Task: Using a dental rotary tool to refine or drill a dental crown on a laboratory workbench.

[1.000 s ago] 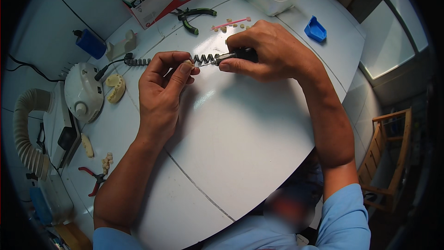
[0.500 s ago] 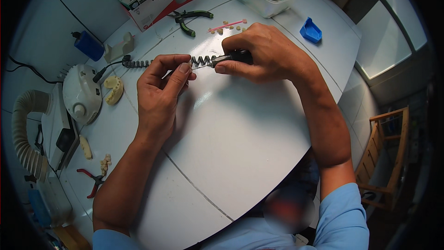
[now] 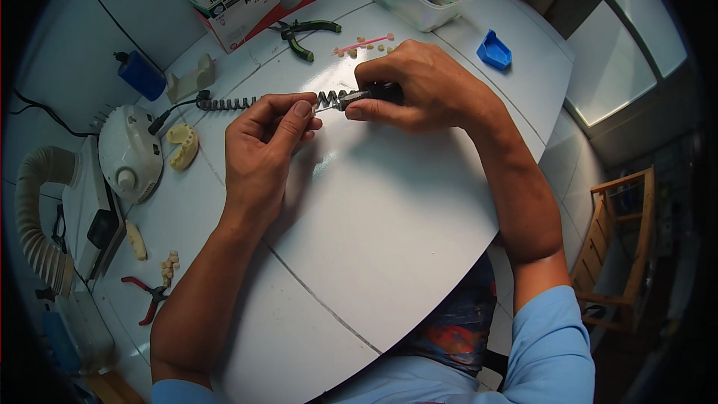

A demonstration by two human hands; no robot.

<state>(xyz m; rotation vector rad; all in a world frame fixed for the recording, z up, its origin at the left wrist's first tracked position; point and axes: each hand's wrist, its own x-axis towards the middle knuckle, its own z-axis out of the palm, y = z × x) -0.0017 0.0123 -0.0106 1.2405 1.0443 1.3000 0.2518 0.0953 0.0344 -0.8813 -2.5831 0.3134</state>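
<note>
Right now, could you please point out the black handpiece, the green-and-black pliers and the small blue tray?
Black handpiece (image 3: 384, 93): head view, on its dark body.
Green-and-black pliers (image 3: 310, 26): head view, on the upper handle.
Small blue tray (image 3: 494, 51): head view, on its bare inside.

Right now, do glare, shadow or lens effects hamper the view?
In the head view, glare whitens the table beyond the black-handled tool; a soft shadow lies below the right hand; the tool's thin tip by the left hand is too small to judge; the corners fall black.
</note>
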